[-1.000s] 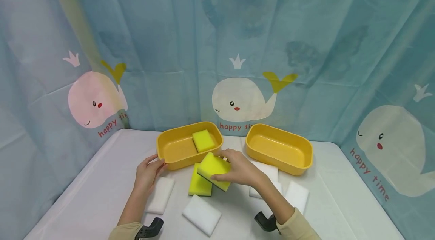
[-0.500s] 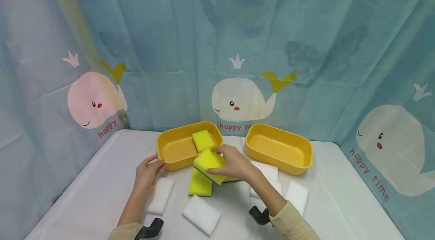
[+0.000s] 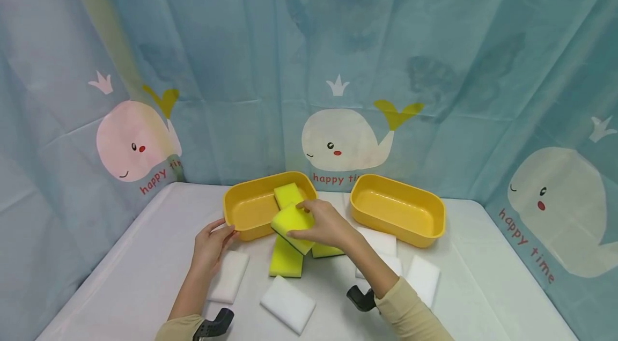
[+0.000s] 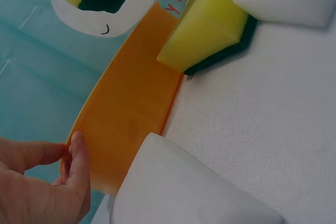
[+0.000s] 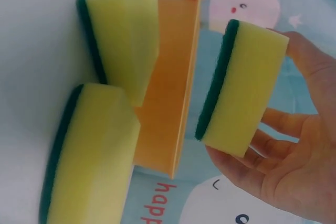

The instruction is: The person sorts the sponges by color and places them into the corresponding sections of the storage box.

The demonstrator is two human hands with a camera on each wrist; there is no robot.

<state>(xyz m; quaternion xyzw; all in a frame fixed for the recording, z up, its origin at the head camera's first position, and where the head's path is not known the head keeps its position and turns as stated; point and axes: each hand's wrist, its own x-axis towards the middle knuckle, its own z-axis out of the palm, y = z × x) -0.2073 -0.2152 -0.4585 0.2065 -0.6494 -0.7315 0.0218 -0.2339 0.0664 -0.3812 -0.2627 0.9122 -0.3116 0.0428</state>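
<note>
My right hand (image 3: 326,224) grips a yellow sponge (image 3: 293,225) with a dark green scouring side facing down. It is held above the near right part of the left yellow tray (image 3: 243,234). Inside that tray lies another yellow sponge (image 3: 288,194), partly covered by the held one. My left hand (image 3: 210,247) pinches the tray's near left rim between thumb and fingers, as the left wrist view also shows. In front of the tray two more yellow sponges lie on the table, one (image 3: 286,260) in plain sight and one (image 3: 328,250) partly hidden by my right hand.
A second yellow tray (image 3: 397,212) stands at the right, with nothing inside. Several white sponges lie about the table, one (image 3: 229,276) by my left forearm, one (image 3: 288,304) in front, others (image 3: 423,280) at the right. A blue curtain (image 3: 232,62) closes off the back.
My right hand has carried the sponge left and away from me, up over the left tray's rim. A sponge behind that hand has come into view. My left hand keeps its hold.
</note>
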